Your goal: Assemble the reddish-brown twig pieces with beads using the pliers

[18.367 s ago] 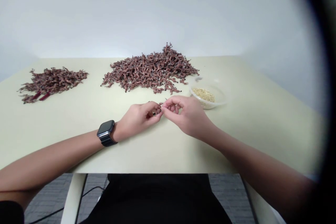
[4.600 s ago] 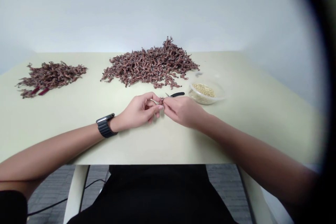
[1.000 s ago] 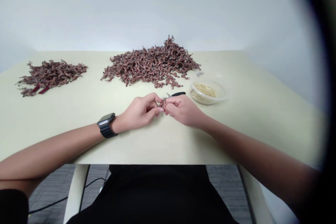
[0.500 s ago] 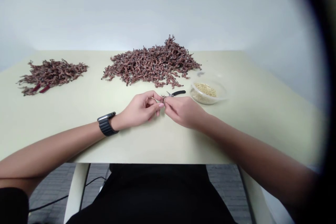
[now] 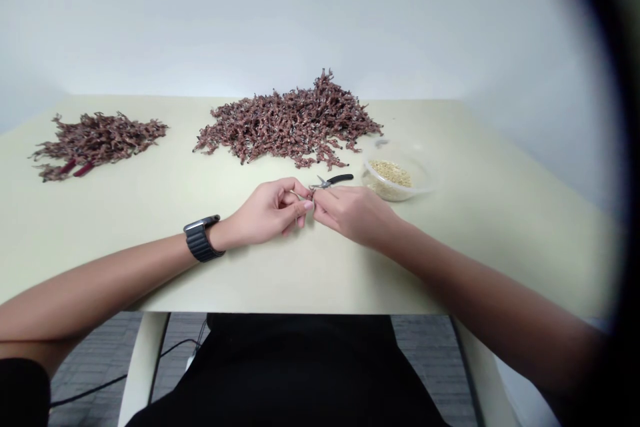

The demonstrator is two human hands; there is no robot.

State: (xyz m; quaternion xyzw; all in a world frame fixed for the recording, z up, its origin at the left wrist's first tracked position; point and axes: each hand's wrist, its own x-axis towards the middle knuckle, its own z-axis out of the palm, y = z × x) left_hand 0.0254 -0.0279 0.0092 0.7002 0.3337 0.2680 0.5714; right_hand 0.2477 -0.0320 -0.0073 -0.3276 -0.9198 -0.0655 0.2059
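The left hand [image 5: 267,209] and right hand [image 5: 354,215] meet near the middle of the pale table [image 5: 450,260], fingers curled; their fingertips pinch a small reddish-brown sprig [image 5: 311,195] from either side, most of it hidden by them; black-handled snips [image 5: 334,180] lie just beyond the right hand, blades toward the sprig, nothing between; a clear plastic bowl [image 5: 395,177] of pale grains sits right of the snips, near them; a large heap of reddish-brown sprigs [image 5: 287,130] lies far centre; a smaller heap [image 5: 97,145] lies far left, dark red pieces [image 5: 75,170] at its near edge; a black-strapped watch [image 5: 203,238] sits on the left wrist.
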